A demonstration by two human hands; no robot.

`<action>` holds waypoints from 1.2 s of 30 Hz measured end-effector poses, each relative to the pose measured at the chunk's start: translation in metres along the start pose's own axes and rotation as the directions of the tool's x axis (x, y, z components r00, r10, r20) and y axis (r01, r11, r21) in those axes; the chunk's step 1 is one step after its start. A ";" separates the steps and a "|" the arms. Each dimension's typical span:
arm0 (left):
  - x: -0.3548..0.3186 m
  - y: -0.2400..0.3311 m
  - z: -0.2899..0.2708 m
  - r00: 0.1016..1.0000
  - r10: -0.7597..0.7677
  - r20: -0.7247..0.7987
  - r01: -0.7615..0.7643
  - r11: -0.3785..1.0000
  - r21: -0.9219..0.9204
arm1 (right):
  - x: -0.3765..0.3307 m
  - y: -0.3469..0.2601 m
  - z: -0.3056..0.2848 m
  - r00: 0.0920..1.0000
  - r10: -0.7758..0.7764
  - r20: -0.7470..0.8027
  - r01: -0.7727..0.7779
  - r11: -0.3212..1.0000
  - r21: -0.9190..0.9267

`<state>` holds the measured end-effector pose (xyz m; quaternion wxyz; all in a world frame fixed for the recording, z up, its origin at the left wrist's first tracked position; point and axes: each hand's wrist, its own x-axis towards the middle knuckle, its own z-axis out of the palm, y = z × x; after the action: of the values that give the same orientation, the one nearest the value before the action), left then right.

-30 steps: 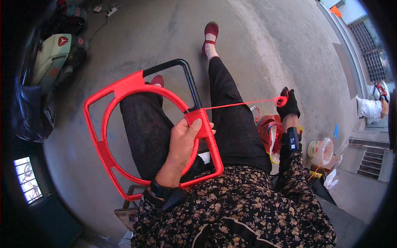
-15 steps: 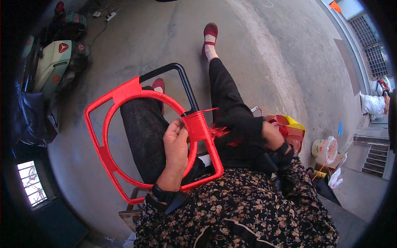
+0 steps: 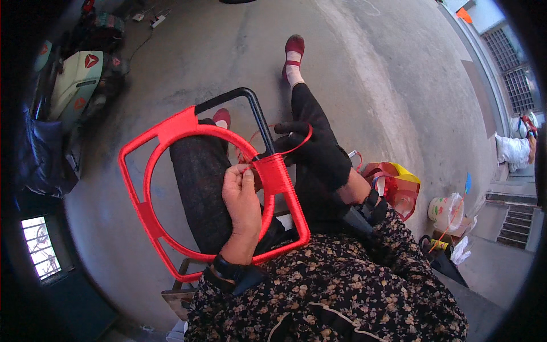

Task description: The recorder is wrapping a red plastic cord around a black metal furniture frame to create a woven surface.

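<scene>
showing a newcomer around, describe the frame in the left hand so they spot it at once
Start from the floral top at the bottom, then go up to the bare left hand. It holds a squarish frame with a ring inside, mostly wrapped in red. Unlike the dark red shoes and red-and-yellow bag, it has a bare black corner.

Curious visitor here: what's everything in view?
Frame: one, red-wrapped, partly black, over lap
Thread: count unclear, red, beside frame
Vehicle: at least one, pale, upper left
Power strip: one, white, top left
Bright window: one, white, lower left
Bag: one, red and yellow, right of lap
Tub: one, white, right
Top: one, dark floral, bottom
Trousers: one pair, black, centre
Shoes: two, dark red, upper centre
Left grip: one, bare, at frame
Right grip: one, black-gloved, beside frame
</scene>
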<state>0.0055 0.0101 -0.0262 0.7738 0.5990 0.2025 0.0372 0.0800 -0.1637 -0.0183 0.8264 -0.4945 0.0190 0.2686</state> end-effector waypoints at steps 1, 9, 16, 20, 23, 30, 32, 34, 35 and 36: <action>-0.002 0.004 0.003 1.000 0.013 -0.011 -0.013 1.000 -0.019 | 0.002 0.002 -0.003 0.997 -0.017 -0.070 0.015 0.999 -0.042; -0.018 0.043 0.009 0.835 0.549 -0.034 -0.534 0.823 0.193 | 0.010 0.004 0.002 0.975 -0.197 -0.099 0.159 0.940 -0.303; -0.021 0.047 0.004 0.572 0.804 0.165 -0.802 0.505 0.318 | 0.002 -0.015 0.040 0.936 -0.261 -0.235 0.213 0.954 -0.210; -0.025 0.051 0.003 0.475 0.825 0.306 -0.863 0.370 0.343 | -0.005 -0.024 0.039 0.808 -0.500 0.310 0.541 0.426 -0.725; -0.024 0.048 0.004 0.476 0.809 0.345 -0.874 0.392 0.287 | -0.004 -0.020 0.052 0.651 -0.419 0.633 0.678 -0.056 -0.733; -0.015 0.040 0.005 0.733 0.677 0.069 -0.637 0.647 0.420 | -0.019 -0.029 0.029 0.886 -0.392 0.247 0.431 0.501 -0.750; -0.008 0.032 0.008 0.921 0.391 0.009 -0.387 0.908 0.164 | -0.027 -0.049 0.009 0.945 -0.316 0.079 0.268 0.615 -0.742; -0.007 0.033 0.001 0.997 0.073 0.032 -0.073 0.997 -0.010 | -0.024 -0.060 -0.016 0.977 -0.207 -0.053 0.106 0.685 -0.721; -0.005 0.025 -0.004 0.996 0.039 0.086 -0.038 0.999 -0.017 | -0.021 -0.058 -0.035 0.980 -0.146 -0.134 0.011 0.716 -0.698; -0.005 0.024 -0.003 0.996 0.003 0.090 0.002 0.998 -0.064 | -0.018 -0.055 -0.058 0.973 -0.083 -0.215 -0.085 0.738 -0.669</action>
<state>0.0042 0.0182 -0.0027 0.8009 0.5751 0.1661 0.0169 0.1036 -0.2398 0.0014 0.5833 -0.7875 0.0167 0.1983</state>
